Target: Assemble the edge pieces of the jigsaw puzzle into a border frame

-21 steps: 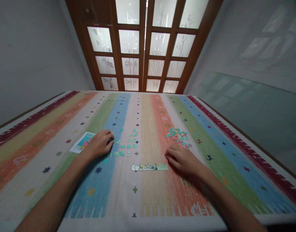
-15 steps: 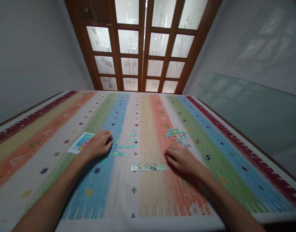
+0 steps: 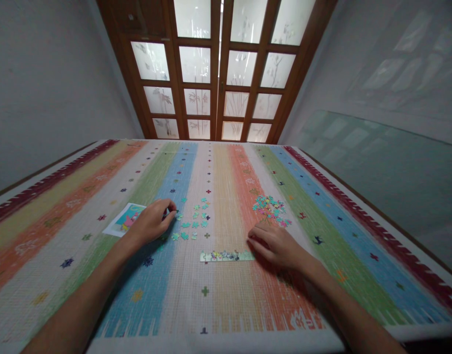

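Observation:
My left hand (image 3: pixel 155 219) is closed in a pinch, with thumb and forefinger at a small green puzzle piece (image 3: pixel 179 216) on the left side of the cloth. Right of it lie several loose teal and green puzzle pieces (image 3: pixel 195 224), spread apart. My right hand (image 3: pixel 272 242) rests low over the orange stripe, its fingers curled together; anything inside them is hidden. Its fingertips are by the right end of a joined puzzle strip (image 3: pixel 226 256), covering that end. Just beyond this hand sits a heap of mixed puzzle pieces (image 3: pixel 270 209).
A picture card (image 3: pixel 126 219) with a pink figure on teal lies partly under my left wrist. A striped cloth (image 3: pixel 226 196) covers the table. Wooden doors with glass panes (image 3: pixel 200 73) stand beyond, and a glass panel (image 3: pixel 377 177) leans at the right wall.
My left hand has shifted slightly right, its fingertips coming to the nearest green piece. My right hand has moved a little left, over the strip's right end.

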A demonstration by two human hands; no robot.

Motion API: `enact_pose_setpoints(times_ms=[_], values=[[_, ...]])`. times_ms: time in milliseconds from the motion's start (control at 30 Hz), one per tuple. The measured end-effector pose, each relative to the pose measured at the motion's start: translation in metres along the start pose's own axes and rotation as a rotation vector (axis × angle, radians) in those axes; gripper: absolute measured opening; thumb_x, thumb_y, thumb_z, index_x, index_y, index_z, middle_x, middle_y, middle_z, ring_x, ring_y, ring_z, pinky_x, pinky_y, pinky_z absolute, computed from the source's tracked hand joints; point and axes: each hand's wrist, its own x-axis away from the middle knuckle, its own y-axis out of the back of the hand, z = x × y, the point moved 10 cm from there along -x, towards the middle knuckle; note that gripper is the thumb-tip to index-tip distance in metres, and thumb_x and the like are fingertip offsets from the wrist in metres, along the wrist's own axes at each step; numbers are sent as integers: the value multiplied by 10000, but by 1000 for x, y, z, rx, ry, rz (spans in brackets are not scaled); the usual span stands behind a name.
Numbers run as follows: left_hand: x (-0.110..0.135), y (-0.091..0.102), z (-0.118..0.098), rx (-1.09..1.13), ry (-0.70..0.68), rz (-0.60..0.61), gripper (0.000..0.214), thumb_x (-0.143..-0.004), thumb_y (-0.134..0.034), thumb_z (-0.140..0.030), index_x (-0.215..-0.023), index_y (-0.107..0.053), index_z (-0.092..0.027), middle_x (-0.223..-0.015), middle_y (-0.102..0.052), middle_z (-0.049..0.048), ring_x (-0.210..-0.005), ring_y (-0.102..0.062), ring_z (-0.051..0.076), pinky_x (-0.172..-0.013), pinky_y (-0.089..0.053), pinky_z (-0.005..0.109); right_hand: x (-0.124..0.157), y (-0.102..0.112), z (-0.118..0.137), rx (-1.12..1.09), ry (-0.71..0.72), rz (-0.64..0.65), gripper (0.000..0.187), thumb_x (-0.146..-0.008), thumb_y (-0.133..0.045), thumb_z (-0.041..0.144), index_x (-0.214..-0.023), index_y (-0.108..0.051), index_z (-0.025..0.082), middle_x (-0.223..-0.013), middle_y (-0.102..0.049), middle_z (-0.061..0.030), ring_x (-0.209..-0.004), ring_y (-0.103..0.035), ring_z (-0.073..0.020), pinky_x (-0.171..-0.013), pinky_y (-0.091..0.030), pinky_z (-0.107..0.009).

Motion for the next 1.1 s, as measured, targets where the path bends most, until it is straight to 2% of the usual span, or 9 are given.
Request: enact_pose_setpoints(times_ms=[167,267,400,600,733,900,1000,1100], values=[[9,-13,-61,257,-165,97,177,-1001,-488,-311,-971,-637,-220,-929,-696,57,-858,-642,214,-781,-516,365,-1,0,13,-144,21,18,153,-1014,-495,198,-962,-639,201,-916,-704,-83,-810,-640,-197,-734,-448,-324],[20,-28,-97,397,-238,177,146,-1000,-522,-267,-1014,-657,-212,-918,-703,56,-816,-638,187,-755,-505,338,-1,0,25,-296,38,12,156,-1028,-498,230,-1002,-648,197,-910,-689,-67,-791,-621,-174,-734,-455,-309],[34,-48,-125,546,-239,252,85,-974,-592,-269,-979,-655,-212,-847,-692,37,-739,-613,162,-699,-483,316,0,-3,40,-559,50,-8,172,-1003,-563,308,-1094,-647,189,-911,-660,-35,-678,-545,-127,-638,-421,-269],[42,-60,-139,680,-202,277,71,-937,-641,-278,-904,-627,-216,-763,-663,5,-667,-590,137,-634,-450,291,0,-20,49,-801,-6,-7,199,-929,-684,339,-1071,-710,201,-809,-667,0,-598,-489,-108,-563,-380,-265],[46,-68,-142,731,-197,275,56,-924,-613,-249,-881,-620,-213,-750,-654,4,-648,-578,129,-603,-434,280,0,-27,49,-855,-14,-19,210,-916,-697,333,-1072,-747,200,-766,-661,2,-568,-476,-103,-536,-369,-262],[48,-73,-139,738,-193,210,70,-916,-639,-249,-856,-622,-217,-723,-639,4,-620,-557,130,-558,-407,275,0,-29,50,-888,0,-34,216,-895,-703,335,-1042,-772,193,-684,-619,19,-521,-444,-97,-486,-332,-248],[49,-66,-142,696,-254,153,71,-960,-630,-258,-903,-620,-218,-752,-647,10,-644,-577,133,-576,-432,275,-1,-26,47,-829,-26,-61,202,-889,-699,321,-1026,-779,195,-681,-625,15,-526,-452,-100,-493,-335,-251],[51,-56,-152,521,-396,78,78,-1012,-563,-228,-949,-607,-212,-780,-649,26,-682,-582,146,-606,-456,290,-3,-23,35,-782,-95,-92,188,-878,-700,309,-997,-776,184,-651,-607,17,-534,-467,-108,-516,-350,-262]])
